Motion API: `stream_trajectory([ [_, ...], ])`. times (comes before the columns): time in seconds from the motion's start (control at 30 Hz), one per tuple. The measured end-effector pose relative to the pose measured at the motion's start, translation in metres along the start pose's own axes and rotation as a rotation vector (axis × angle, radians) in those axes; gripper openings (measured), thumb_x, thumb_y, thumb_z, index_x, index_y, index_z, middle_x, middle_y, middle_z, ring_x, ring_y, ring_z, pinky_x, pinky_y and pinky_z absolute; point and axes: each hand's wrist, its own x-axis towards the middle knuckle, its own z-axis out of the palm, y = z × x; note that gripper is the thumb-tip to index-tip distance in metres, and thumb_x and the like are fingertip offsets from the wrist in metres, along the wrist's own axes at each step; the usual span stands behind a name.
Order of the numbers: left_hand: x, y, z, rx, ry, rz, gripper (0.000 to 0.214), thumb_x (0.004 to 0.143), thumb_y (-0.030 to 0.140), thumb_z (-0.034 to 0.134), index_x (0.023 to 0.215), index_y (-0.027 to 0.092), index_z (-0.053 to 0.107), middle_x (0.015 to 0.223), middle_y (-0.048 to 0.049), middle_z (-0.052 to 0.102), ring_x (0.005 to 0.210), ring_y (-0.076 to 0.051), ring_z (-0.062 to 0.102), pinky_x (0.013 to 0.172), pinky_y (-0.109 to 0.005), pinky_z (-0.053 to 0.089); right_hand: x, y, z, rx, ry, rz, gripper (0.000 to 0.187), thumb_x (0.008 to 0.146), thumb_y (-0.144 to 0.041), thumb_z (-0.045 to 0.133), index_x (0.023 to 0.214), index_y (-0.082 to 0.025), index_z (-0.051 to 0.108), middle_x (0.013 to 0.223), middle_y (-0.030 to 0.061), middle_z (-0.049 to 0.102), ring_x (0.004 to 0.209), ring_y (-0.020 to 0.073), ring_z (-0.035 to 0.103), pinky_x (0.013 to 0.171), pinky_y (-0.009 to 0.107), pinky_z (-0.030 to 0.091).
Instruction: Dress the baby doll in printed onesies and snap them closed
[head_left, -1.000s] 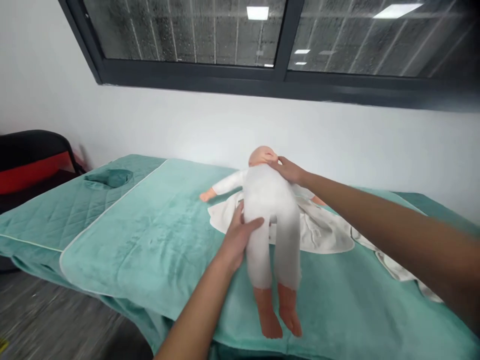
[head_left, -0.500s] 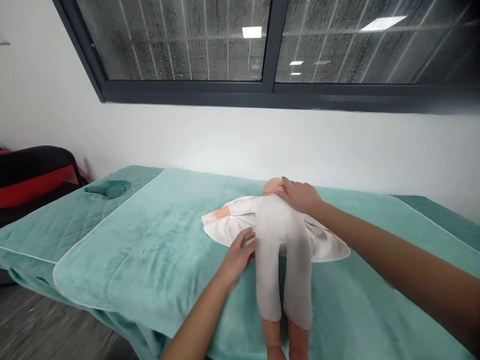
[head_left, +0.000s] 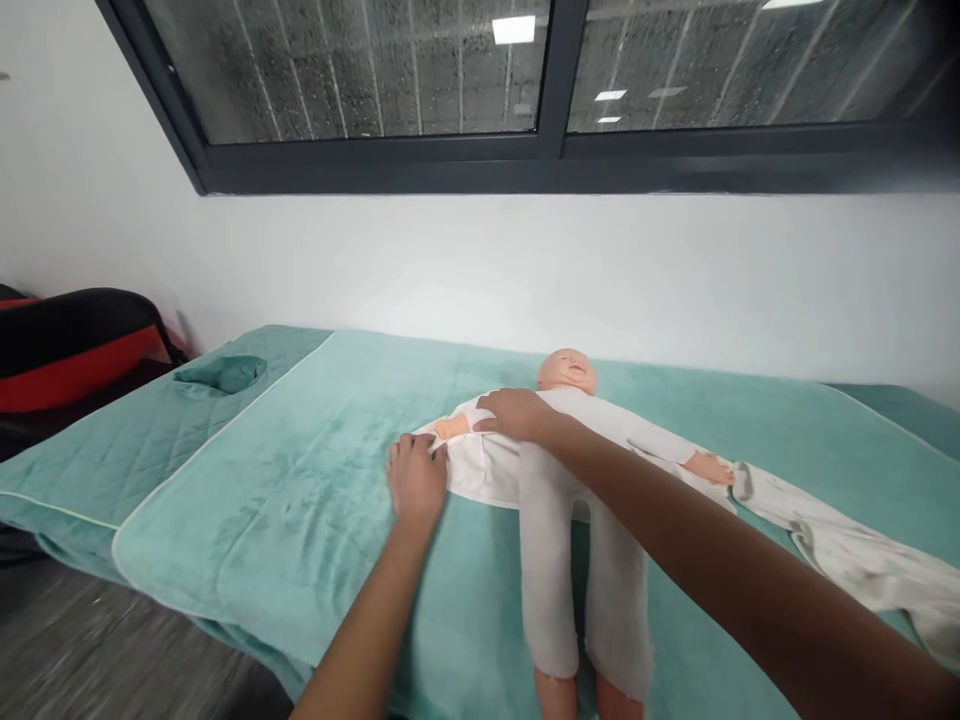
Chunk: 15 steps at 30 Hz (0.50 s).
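A baby doll (head_left: 568, 370) lies face up with its head toward the wall, its body and legs in white cloth and its lower legs bare. Beneath it a white garment (head_left: 480, 475) is spread out. My left hand (head_left: 416, 475) has its fingers curled over the garment's left edge, beside the doll's small hand (head_left: 451, 427). Reaching across the doll's body, my right hand (head_left: 517, 412) is closed around the sleeved arm on that same side; its fingertips are partly hidden. The doll's other arm (head_left: 709, 467) stretches out to the right.
A teal cover (head_left: 277, 510) lies over the bed, which has a face hole (head_left: 225, 373) at its left end. More white clothing (head_left: 855, 545) lies at the right. A black and red chair-like object (head_left: 82, 345) stands at the far left, and a window (head_left: 555, 100) is above.
My right hand has moved from the doll's head to its arm on the left. My left hand has gone left to the garment's edge. The view has turned slightly, showing white clothing at right.
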Motion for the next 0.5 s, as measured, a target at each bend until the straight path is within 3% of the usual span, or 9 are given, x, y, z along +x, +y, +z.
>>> stream_trajectory([
  [0.1, 0.005, -0.004, -0.002, -0.189, 0.057, -0.003, 0.021, 0.088, 0.028, 0.048, 0.095, 0.018, 0.065, 0.1, -0.0111, 0.064, 0.102, -0.028, 0.056, 0.093, -0.042, 0.043, -0.009, 0.006, -0.008, 0.031, 0.025, 0.029, 0.054, 0.093, -0.066, 0.035, 0.124, -0.029, 0.059, 0.123, 0.0069, 0.065, 0.107, 0.0255, 0.06, 0.081, 0.033, 0.042],
  [0.27, 0.002, -0.001, -0.021, -0.669, 0.125, -0.219, 0.016, 0.084, 0.031, 0.051, 0.091, 0.019, 0.058, 0.091, -0.0027, 0.064, 0.085, -0.018, 0.058, 0.079, -0.029, 0.047, -0.013, 0.008, -0.011, -0.021, 0.024, 0.12, 0.052, 0.091, -0.067, 0.036, 0.107, -0.028, 0.067, 0.108, 0.0079, 0.069, 0.098, 0.0261, 0.062, 0.078, 0.034, 0.04],
  [0.5, -0.002, 0.027, -0.047, -0.68, 0.155, -0.225, 0.012, 0.081, 0.028, 0.054, 0.085, 0.019, 0.059, 0.086, -0.0007, 0.065, 0.081, -0.016, 0.057, 0.077, -0.026, 0.045, -0.011, 0.004, -0.007, -0.083, 0.046, 0.148, 0.045, 0.091, -0.06, 0.045, 0.103, -0.023, 0.068, 0.109, 0.013, 0.069, 0.1, 0.0286, 0.06, 0.081, 0.037, 0.038],
])
